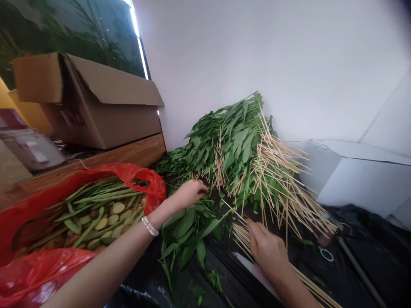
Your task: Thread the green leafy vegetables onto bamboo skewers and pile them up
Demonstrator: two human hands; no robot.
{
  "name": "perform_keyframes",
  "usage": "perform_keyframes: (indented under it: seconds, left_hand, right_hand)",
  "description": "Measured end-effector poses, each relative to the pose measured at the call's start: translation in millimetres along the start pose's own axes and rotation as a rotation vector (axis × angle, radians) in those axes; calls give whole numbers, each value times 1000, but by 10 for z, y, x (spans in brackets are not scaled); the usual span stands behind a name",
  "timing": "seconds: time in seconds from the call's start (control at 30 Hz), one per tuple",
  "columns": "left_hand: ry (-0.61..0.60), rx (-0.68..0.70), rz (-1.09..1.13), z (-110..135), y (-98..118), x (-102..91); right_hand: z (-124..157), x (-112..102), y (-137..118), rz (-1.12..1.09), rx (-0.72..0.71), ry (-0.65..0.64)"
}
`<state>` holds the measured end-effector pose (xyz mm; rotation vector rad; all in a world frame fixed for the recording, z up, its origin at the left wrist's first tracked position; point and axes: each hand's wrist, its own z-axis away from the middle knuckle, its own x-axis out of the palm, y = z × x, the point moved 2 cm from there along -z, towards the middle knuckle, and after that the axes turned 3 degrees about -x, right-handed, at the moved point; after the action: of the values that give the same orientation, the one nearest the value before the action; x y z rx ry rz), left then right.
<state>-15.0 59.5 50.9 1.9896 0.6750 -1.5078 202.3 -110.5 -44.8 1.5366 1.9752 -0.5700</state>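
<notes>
Skewer (235, 211), one, thin, straight, wooden: clamped in fingers of right hand (267, 246), near bundled sticks (242, 238). Left hand (189, 192): fingers curled together beside smooth, pointed leaves (189, 224); grip contents not discernible.

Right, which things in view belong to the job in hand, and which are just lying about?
In use, it seems:
loose leaves, by the left hand
thin stick, in the right hand
bare sticks
pile of leafy sticks

Probably lying about:
red bag
cardboard box
white box
</notes>
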Motion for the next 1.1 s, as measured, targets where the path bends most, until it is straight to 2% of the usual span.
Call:
perform_keyframes:
  seconds: [0.2, 0.37, 0.43, 0.53, 0.63, 0.7, 0.77, 0.83, 0.97, 1.1]
  left_hand:
    - [-45, -90, -114, 59, -122, 119]
    - [-74, -109, -166, 122, -101, 206]
    - [-68, -116, -170, 126, -87, 170]
    - [-13, -137, -154, 107, -67, -10]
    - [135, -172, 61, 72, -24, -213]
    - [213, -210, 331, 55, 17, -226]
    - [219, -254, 609, 49, 68, -92]
    - [199, -300, 850, 61, 130, 135]
    - [246, -426, 1183, 143, 249, 534]
    - [294, -480, 1323, 225, 313, 629]
  right_hand:
    - [-2, -8, -9, -15, 2, -5]
    - [-7, -24, -21, -25, -9, -13]
    - [-11, -29, -22, -22, 7, -8]
    - [-12, -31, -27, -30, 19, -4]
    - [-6, -31, -26, -39, 21, 8]
    - [-4, -37, -23, -38, 26, 17]
    - [-8, -46, -20, -38, 32, 25]
    - [-16, -57, -20, -45, 35, 32]
    - [-27, -65, -30, -57, 32, 30]
    - [-26, -64, -54, -66, 10, 7]
